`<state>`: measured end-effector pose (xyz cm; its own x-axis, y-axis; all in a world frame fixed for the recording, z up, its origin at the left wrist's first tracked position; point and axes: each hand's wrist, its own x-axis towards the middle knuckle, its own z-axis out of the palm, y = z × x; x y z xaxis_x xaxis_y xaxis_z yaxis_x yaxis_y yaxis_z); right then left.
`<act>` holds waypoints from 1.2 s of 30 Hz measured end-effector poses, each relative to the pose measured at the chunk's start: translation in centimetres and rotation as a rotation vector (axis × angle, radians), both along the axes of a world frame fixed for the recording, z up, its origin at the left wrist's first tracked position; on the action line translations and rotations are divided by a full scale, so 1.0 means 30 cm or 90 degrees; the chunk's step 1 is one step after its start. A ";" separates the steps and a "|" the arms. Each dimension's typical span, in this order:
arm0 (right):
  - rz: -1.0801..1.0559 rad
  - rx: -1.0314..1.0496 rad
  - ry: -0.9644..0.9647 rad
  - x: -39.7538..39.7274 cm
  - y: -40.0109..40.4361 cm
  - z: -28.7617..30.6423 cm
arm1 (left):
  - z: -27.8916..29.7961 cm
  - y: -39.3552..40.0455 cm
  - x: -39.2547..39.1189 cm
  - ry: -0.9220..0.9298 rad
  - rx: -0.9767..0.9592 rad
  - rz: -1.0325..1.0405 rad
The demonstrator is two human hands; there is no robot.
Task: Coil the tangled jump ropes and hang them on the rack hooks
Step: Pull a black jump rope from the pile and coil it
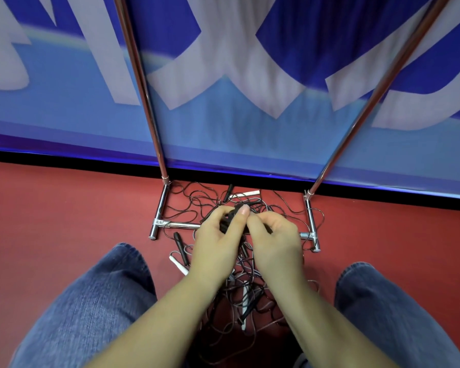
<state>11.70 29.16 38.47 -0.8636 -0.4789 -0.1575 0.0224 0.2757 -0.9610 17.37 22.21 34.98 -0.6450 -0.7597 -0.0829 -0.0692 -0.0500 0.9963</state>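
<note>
While both hands meet just above the rack's front crossbar point(182, 226), the scene reads as follows.

Left fingers: curled round a dark bundle of black handles point(227, 221), thumb up along its side; the left hand point(218, 243) grips it.
Right fingers: bent and pinched at the same bundle from the other side; the right hand point(275, 243) holds cord or handle there, but exactly which I cannot tell.
Bundle axis: the black handles run roughly front to back, far ends pointing away from the person toward the banner point(223, 102).
Tangled jump ropes point(239, 301): thin dark cords sprawl on the red floor point(64, 208) on both sides of the crossbar, looping inside the rack base and trailing back between the person's knees.
White handle, far point(246, 193): lies beyond the crossbar, long axis nearly left to right.
White handle, near point(178, 265): lies on the person's side of the crossbar, slanted, beside a loose black handle point(180, 248) that points mostly front to back.
Another white handle point(244, 306): further toward the person, buried in cords, long axis front to back.
Rack point(158, 208): chrome base feet stand either side of the tangle; two uprights rise from them, leaning outward in this view.
In the way: cords cross over and under the crossbar and around the left foot.
Jeans point(91, 301): knees flank the heap.
</note>
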 end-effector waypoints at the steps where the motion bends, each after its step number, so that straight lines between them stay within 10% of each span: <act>1: 0.000 0.003 0.004 -0.001 0.001 0.003 | -0.002 0.000 0.002 -0.010 -0.021 0.002; 5: 0.010 0.004 -0.027 -0.011 0.003 0.011 | -0.001 0.000 0.005 -0.015 -0.024 -0.017; 17: 0.195 0.095 -0.137 -0.070 0.049 -0.017 | 0.065 -0.129 -0.009 0.135 0.613 -0.015; 21: 0.162 0.109 -0.049 -0.112 0.057 -0.009 | 0.075 -0.129 -0.007 0.096 0.567 -0.049; 29: 0.150 0.037 0.134 -0.063 0.041 -0.008 | 0.025 -0.110 0.004 -0.210 -0.007 0.007; 36: 0.059 -0.036 0.004 -0.102 0.053 -0.002 | -0.011 -0.102 -0.012 -0.143 0.139 -0.212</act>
<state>8.64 30.75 38.40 -0.8160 -0.5648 -0.1230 -0.0066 0.2218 -0.9751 17.01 19.16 34.65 -0.7983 -0.4636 -0.3844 -0.3306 -0.1960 0.9232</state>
